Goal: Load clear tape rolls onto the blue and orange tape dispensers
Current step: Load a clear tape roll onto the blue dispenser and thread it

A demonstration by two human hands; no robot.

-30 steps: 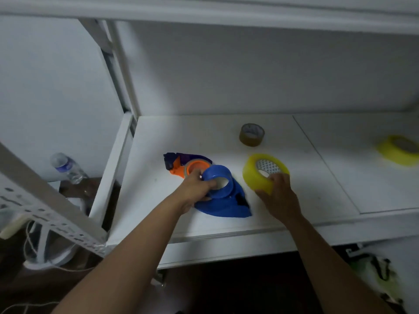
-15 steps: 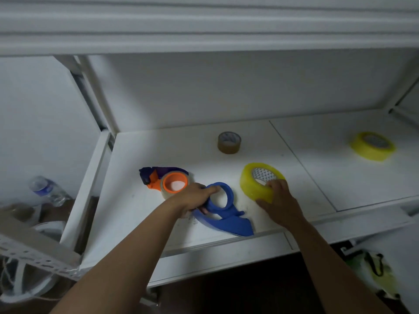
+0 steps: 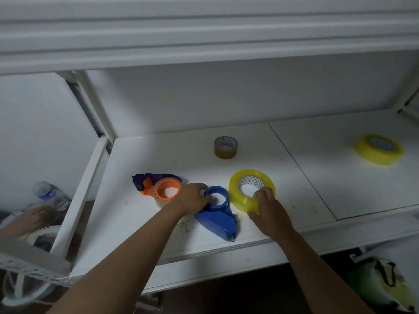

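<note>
The blue tape dispenser point(image 3: 216, 211) lies flat on the white shelf point(image 3: 140, 218), its round hub bare. My left hand point(image 3: 192, 198) grips the left side of that hub. Just to its right stands a large yellowish clear tape roll point(image 3: 243, 184), tilted up on its near edge; my right hand point(image 3: 268, 210) grips its near rim, one finger hooked into the core. Left of the blue one lies the orange dispenser point(image 3: 166, 190) with a roll of clear tape around its orange hub and a dark purple body behind it.
A small brown tape roll point(image 3: 225, 147) sits farther back on the shelf. Another yellow roll point(image 3: 378, 149) lies on the right panel. A low shelf board hangs overhead. A water bottle point(image 3: 51, 196) lies left of the frame; a bag point(image 3: 381, 284) sits lower right.
The blue dispenser has been laid flat with its hub up. My right hand has tipped the yellow roll up and closer to the hub. The view has shifted.
</note>
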